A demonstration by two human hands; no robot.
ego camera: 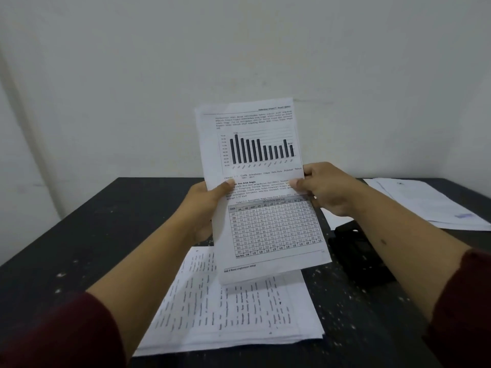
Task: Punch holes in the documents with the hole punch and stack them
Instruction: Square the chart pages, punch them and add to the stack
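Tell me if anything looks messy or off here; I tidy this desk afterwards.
White specks, perhaps punch confetti, are scattered across the black table. The stack under the held sheet lies askew, its sheets fanned at the edges. The hole punch looks intact.

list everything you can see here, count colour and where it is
held sheets: a few, exact count unclear, white with a black bar chart and a table, upright in the air above the table, pinched at both side edges
paper stack: one, white with printed text, flat on the near middle of the table
paper pile: one, white, far right of the table
hole punch: one, black, on the table right of the held sheets, partly hidden by the right forearm
table: one, black with white specks
wall: pale grey-white, behind the table
left hand: grip on the left edge
right hand: grip on the right edge
sleeves: two, dark red
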